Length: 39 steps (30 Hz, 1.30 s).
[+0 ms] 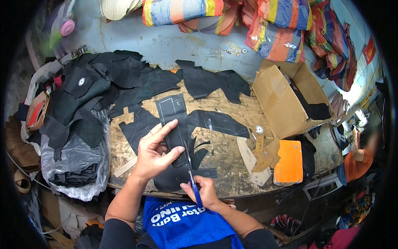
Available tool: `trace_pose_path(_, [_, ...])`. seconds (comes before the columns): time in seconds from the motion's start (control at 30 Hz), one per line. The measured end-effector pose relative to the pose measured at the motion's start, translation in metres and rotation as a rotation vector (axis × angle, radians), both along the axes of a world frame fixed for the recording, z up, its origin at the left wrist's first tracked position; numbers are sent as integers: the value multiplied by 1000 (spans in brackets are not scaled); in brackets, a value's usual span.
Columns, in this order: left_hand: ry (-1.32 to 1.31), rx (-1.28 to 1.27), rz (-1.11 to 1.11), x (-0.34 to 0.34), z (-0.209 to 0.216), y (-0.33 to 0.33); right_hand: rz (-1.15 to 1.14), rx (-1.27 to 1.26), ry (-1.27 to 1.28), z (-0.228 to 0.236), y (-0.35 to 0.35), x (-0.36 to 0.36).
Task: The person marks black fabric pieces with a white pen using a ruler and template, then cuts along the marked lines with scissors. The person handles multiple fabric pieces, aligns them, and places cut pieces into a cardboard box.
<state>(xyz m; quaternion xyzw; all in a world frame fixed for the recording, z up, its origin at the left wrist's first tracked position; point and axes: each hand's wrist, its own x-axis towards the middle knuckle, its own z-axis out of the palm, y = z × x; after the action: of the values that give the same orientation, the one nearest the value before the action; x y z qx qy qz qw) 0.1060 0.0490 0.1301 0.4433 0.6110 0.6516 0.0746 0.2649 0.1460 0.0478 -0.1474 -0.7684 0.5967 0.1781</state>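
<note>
My right hand (206,193) grips scissors (194,190) with blue handles, their blades pointing up and away from me. The blades lie along the right edge of a long black leather-like piece (175,114) marked with pale outlines. My left hand (153,155) holds this piece, with thumb and fingers on its surface near the blades. Narrow dark offcuts (201,146) lie just right of the scissors. Beyond them rests another marked black piece (224,123), with a pen (210,137) lying across it. How far the blades are parted is hard to make out.
Black material (95,79) is heaped at the left, above a clear plastic bag (78,166). An open cardboard box (269,99) stands at the right of the worn wooden table (232,166). Nearby are card templates (265,155) and an orange block (288,162). Another person (358,159) sits far right.
</note>
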Motion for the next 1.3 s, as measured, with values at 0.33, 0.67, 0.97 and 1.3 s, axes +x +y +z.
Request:
trace_pose_path(0.33, [1, 31, -44, 22, -12, 5, -28, 42, 42, 6, 9, -8])
trace_pose_path(0.67, [-100, -30, -50, 32, -6, 18, -99, 72, 281, -12, 21, -17])
trace_pose_path(0.97, [248, 35, -252, 72, -9, 50, -359, -83, 263, -25, 33, 41])
trace_pose_path(1.3, [194, 93, -714, 150, -34, 76, -645, -162, 286, -17, 41, 124])
